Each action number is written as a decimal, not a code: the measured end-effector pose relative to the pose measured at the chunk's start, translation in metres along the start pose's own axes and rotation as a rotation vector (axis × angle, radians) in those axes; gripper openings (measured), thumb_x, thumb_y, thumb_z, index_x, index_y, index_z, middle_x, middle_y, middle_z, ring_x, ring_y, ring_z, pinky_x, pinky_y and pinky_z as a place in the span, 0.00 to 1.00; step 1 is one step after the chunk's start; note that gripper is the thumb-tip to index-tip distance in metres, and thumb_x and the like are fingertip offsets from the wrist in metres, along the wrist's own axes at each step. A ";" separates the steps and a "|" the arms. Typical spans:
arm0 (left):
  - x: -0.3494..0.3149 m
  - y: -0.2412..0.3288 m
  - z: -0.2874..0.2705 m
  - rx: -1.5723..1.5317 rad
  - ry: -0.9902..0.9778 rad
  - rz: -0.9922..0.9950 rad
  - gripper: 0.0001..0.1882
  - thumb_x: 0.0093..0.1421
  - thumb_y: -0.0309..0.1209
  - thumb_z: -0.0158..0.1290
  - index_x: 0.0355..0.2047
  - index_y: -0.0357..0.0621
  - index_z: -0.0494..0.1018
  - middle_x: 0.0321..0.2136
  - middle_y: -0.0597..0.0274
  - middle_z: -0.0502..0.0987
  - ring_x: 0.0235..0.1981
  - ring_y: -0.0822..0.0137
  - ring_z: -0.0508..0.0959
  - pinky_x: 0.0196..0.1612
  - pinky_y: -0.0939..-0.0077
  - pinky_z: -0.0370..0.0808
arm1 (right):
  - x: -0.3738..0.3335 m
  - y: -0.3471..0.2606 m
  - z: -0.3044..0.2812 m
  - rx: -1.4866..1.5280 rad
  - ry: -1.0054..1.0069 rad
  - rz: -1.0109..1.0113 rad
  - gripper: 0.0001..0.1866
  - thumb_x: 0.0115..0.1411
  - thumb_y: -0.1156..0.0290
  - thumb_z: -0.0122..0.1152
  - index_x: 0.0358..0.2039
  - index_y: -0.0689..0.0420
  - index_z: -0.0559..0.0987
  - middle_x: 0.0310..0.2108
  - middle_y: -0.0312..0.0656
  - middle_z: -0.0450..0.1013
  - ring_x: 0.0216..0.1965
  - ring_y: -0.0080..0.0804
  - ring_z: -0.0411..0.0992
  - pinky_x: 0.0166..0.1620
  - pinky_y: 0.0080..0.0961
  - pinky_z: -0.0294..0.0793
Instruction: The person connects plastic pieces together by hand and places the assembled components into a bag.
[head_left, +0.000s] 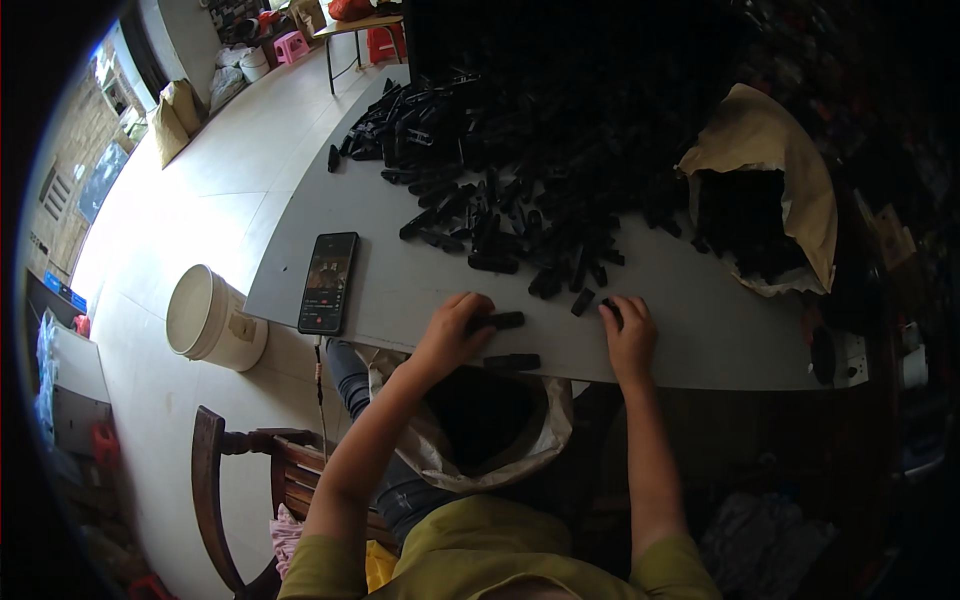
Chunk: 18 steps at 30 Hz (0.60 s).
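My left hand is closed on a black oblong piece just above the table's near edge. Its fingers curl around one end, and the other end sticks out to the right. To the right, my right hand pinches a small dark piece, mostly hidden by the fingers. Another black oblong piece lies at the table edge below my left hand. A short black piece rests left of my right fingertips. Beyond both hands spreads a large heap of similar black pieces.
A phone lies on the grey table at left. An open brown paper sack of dark contents lies at right. Below the edge, an open pale sack sits at my lap. A white bucket and wooden chair stand left.
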<state>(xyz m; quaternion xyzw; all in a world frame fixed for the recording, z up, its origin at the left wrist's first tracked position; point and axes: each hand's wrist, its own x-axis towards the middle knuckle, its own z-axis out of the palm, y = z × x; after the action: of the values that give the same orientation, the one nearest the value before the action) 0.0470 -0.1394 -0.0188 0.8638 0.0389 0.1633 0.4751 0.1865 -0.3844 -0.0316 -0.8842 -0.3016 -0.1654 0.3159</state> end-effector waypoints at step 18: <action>0.008 0.003 0.002 -0.010 -0.172 0.117 0.11 0.44 0.22 0.60 0.31 0.38 0.75 0.32 0.54 0.76 0.38 0.52 0.76 0.43 0.66 0.73 | 0.000 -0.051 0.004 0.295 -0.493 -0.183 0.17 0.53 0.65 0.64 0.43 0.55 0.79 0.28 0.42 0.73 0.31 0.39 0.73 0.35 0.32 0.72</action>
<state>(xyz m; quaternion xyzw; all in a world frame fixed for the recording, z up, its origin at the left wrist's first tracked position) 0.0549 -0.1404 -0.0156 0.8729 -0.0533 0.1161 0.4709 0.1541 -0.3500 -0.0116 -0.8116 -0.4683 0.0720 0.3418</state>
